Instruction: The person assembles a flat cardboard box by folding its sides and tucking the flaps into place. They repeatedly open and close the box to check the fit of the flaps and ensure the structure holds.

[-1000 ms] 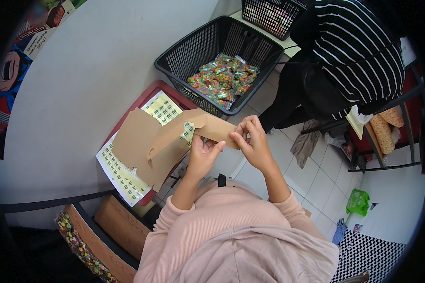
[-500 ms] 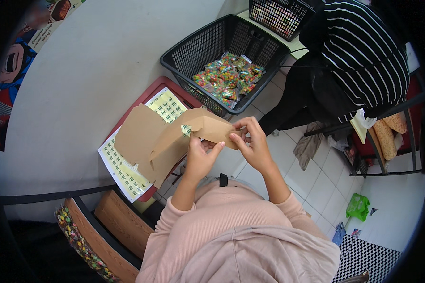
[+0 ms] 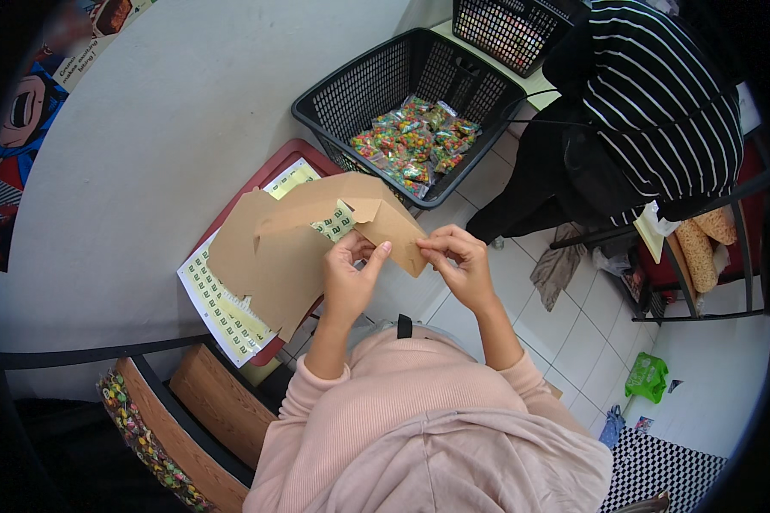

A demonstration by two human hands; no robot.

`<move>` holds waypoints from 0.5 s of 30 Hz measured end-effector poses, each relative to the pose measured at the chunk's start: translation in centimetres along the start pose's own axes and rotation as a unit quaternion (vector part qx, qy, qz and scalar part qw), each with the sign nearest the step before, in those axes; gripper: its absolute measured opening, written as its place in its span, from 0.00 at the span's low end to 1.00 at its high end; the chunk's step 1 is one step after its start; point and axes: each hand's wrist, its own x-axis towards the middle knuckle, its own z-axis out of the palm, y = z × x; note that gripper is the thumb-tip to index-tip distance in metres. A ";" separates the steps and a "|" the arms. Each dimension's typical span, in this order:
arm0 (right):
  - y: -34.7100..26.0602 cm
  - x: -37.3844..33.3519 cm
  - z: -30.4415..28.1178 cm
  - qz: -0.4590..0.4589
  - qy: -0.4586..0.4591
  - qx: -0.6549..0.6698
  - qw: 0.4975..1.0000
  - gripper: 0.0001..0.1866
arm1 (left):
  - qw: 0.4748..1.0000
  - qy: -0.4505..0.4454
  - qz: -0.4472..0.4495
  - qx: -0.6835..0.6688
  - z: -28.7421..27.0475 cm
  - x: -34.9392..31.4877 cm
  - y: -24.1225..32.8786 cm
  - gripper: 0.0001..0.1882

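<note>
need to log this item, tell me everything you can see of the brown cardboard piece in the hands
The brown cardboard piece is a flat-cut, plain kraft box blank, partly folded, with flaps creased at its right end. It is held in the air over a sheet of small stickers. The left hand and right hand pinch its right flap.

A plain grey wall [image 3: 145,111] filled the left. White square floor tiles [image 3: 573,342] ran right, beneath a black metal-framed chair [image 3: 701,256]. A checkered black-and-white mat [image 3: 667,470] lay lower right.

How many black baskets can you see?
2. One black basket full of colourful sweet packets sits on the floor by the wall; another black basket stands behind it, cut off by the picture's top edge.
</note>
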 end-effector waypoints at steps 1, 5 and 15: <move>-0.2 0.0 0.0 0.004 0.000 0.012 1.000 0.08 | 1.000 -0.005 -0.004 -0.016 0.0 0.1 0.0 0.12; -0.5 -0.1 -0.4 0.000 -0.008 -0.025 1.000 0.09 | 0.999 -0.024 -0.016 -0.045 0.2 0.1 0.3 0.11; -0.8 -0.4 -1.0 0.040 -0.034 -0.099 0.994 0.07 | 0.997 -0.059 -0.033 -0.031 0.7 -0.1 -0.4 0.13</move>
